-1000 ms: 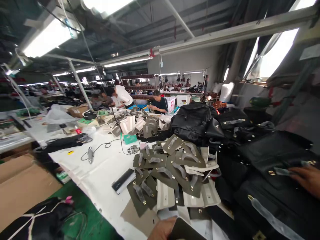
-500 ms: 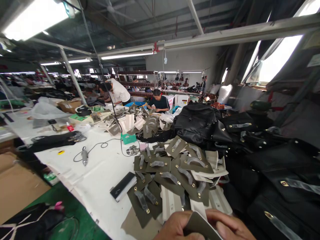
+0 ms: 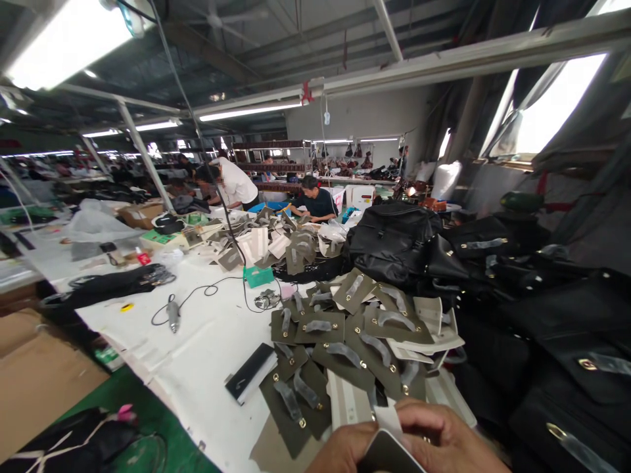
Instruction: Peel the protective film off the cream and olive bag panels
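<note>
At the bottom edge both my hands grip one olive-grey leather panel (image 3: pixel 389 453). My left hand (image 3: pixel 342 450) pinches its left side, and my right hand (image 3: pixel 444 437) wraps fingers over its top right corner. Just beyond them lies a heap of olive leather panels (image 3: pixel 345 341) with plastic-wrapped metal clasps, mixed with white backing pieces (image 3: pixel 428 315). A flat black-and-white tool (image 3: pixel 251 373) rests on the white table (image 3: pixel 207 341) to the left of the heap.
Black bags (image 3: pixel 394 240) pile up at right, running to the near corner. A corded hand tool (image 3: pixel 172 315) and a green box (image 3: pixel 258 275) lie on the table. Two people (image 3: pixel 315 200) work at the far end. Cardboard (image 3: pixel 34 374) lies at left.
My right hand left the black bags at right and joined my left hand on the panel. The view shifted slightly, and both hands now sit a little lower in the frame.
</note>
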Demonstrator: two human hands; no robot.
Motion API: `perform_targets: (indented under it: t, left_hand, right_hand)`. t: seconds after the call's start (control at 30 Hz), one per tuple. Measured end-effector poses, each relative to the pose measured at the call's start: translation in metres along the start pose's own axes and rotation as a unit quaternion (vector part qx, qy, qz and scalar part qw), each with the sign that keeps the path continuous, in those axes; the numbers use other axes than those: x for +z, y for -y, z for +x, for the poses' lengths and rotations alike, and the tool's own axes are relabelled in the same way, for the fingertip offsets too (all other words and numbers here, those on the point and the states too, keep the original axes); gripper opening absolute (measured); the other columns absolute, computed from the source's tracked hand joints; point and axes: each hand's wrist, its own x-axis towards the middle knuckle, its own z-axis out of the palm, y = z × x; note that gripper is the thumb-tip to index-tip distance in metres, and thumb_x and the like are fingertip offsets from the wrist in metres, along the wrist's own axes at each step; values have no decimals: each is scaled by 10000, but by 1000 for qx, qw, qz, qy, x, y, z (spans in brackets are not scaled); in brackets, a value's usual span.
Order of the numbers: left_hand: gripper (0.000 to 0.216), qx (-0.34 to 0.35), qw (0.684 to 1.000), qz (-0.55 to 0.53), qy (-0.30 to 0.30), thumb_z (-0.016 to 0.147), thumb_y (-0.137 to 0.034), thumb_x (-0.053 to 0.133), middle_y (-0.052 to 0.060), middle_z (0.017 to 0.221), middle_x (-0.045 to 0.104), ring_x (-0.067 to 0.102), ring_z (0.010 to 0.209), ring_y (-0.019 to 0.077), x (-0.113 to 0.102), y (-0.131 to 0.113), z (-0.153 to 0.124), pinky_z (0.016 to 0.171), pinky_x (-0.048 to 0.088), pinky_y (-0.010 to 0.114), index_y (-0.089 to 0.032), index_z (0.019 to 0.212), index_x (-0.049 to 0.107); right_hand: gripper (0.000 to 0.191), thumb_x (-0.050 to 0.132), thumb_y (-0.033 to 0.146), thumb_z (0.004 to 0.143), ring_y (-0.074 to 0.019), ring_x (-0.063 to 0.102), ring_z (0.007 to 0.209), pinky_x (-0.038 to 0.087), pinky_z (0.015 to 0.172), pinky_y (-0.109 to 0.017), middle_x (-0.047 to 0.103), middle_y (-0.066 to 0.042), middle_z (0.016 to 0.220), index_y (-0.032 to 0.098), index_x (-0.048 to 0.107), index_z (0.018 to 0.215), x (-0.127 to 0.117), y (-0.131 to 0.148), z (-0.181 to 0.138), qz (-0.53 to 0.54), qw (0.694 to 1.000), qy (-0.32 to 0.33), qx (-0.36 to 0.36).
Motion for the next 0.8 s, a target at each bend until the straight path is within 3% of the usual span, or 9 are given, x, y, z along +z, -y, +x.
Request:
perform_targets:
  t: [0.23,0.43,0.6,0.8]
  left_hand:
    - [593,2,1000,18,-10,764,-727,657,84,1003,676,615,990,297,1,-4,17,916,470,353,-197,1005,772]
    - [642,-10,999,20,-24,764,-764,625,89,984,677,619,990,295,0,0,23,904,471,347,-186,1010,764]
    - [649,-20,999,25,-20,739,-767,651,78,954,681,626,929,269,-1,3,32,853,481,320,-181,992,769]
    - [548,-24,999,35,-19,812,-685,651,77,1032,692,633,981,263,-1,9,37,884,485,324,-174,978,758]
  right_hand:
    - [328,708,525,873,-198,605,874,446,791,-282,661,-48,961,209,781,918,-17,-4,-1,57,998,-26,21]
    - [397,702,575,851,-203,590,821,444,752,-291,658,-49,883,198,776,954,-26,-3,2,56,998,-28,28]
    - [398,672,566,874,-205,569,832,427,765,-292,625,-52,879,182,776,852,-36,-4,5,27,999,-19,1]
    - [455,656,616,869,-157,527,705,424,689,-259,593,-16,752,163,678,839,-32,-9,-2,136,986,-76,56]
